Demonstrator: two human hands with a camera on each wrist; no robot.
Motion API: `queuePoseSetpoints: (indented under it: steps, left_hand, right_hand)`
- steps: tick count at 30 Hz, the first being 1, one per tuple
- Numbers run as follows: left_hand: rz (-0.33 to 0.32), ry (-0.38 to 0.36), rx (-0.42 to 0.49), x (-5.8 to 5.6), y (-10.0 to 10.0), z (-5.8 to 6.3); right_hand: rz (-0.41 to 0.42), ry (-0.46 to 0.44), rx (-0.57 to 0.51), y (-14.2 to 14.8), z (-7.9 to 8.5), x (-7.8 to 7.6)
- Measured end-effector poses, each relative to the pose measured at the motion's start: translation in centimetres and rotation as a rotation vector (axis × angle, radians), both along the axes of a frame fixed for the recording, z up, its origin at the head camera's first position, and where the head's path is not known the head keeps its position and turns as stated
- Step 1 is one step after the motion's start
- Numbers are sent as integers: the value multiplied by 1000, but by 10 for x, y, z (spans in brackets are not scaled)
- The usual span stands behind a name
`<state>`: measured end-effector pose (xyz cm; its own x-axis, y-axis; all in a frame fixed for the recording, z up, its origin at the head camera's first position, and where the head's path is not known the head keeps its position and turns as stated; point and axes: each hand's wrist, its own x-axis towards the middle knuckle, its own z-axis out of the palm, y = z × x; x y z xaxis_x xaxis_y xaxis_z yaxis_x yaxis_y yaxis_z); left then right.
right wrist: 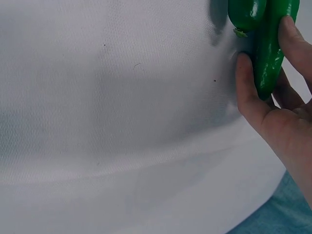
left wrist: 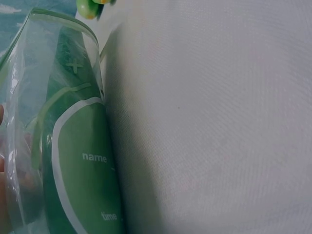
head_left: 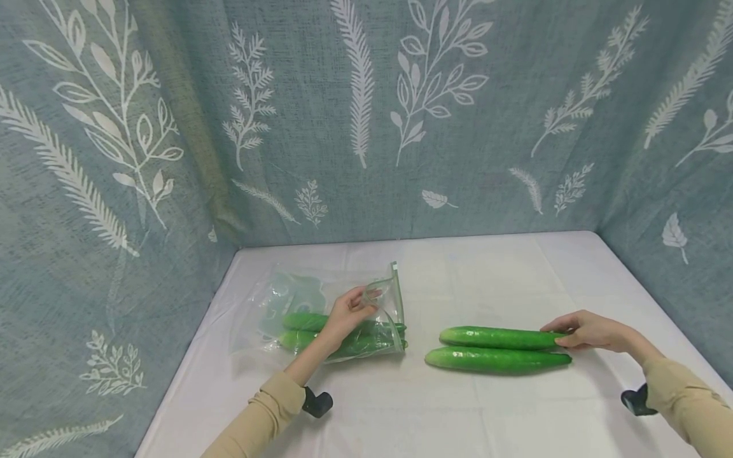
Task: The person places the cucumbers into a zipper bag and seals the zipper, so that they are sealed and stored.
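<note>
A clear zip bag (head_left: 258, 318) with green printing lies at the left in the head view, two cucumbers (head_left: 298, 340) inside it. My left hand (head_left: 350, 310) holds the bag's film near its raised mouth on the right side; the fingertips show partly through the plastic. In the left wrist view the printed side of the bag (left wrist: 87, 161) stands up from the table. To the right, two more cucumbers lie side by side. My right hand (head_left: 595, 332) grips the right end of the farther cucumber (head_left: 498, 337), thumb and fingers around its tip (right wrist: 268, 68). The nearer cucumber (head_left: 498, 360) lies beside it.
A white cloth (head_left: 424, 407) covers the table. Blue-green curtains (head_left: 321, 127) with white leaf patterns hang behind it and at both sides. Dark wrist cameras (head_left: 317, 402) sit below both forearms.
</note>
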<state>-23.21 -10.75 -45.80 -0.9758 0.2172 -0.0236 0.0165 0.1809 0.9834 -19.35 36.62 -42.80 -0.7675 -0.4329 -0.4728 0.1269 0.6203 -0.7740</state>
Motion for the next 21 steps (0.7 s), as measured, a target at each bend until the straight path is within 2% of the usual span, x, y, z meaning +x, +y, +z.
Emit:
queuePoseSetpoints:
  steps: [14,21]
  left_hand:
    - [3,14,11,1,0,2]
    - [2,12,7,1,0,2]
  right_hand:
    - [13,41,-16,2,-5,2]
    - [79,148,-38,3,-9,2]
